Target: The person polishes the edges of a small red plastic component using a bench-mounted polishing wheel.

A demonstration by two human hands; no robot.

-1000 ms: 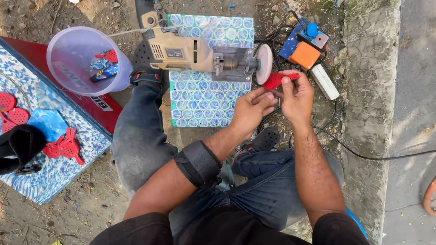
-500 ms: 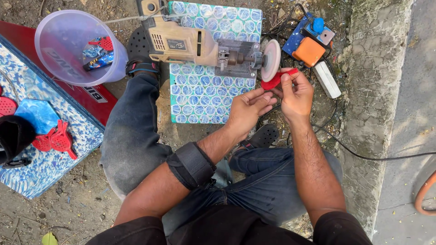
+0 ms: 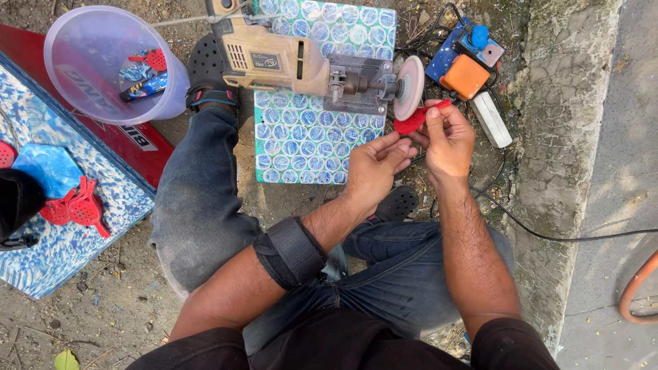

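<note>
The patterned board lies on the dirt between the person's knees, and the drill rests on its side across it, chuck pointing right with a pale disc mounted on the end. If the drill is only lying there, and nothing visible shows it fastened, a push against the disc could slide or roll it, and the work would skid off the edge.

A clear tub with a few coloured pieces stands at upper left, well apart. At upper right a switch box sits in a tangle of cable, close behind the disc; a snagged lead could tug on the box or drill.

The left hand and right hand are close together, both pinching the red piece, which is held at the disc's lower rim, touching it or just short; the view cannot settle which. The fingertips lie very near the rim. Should the disc be turning, which cannot be told here, a slip could carry bare skin onto it, or the thin piece could catch and be flung.
</note>
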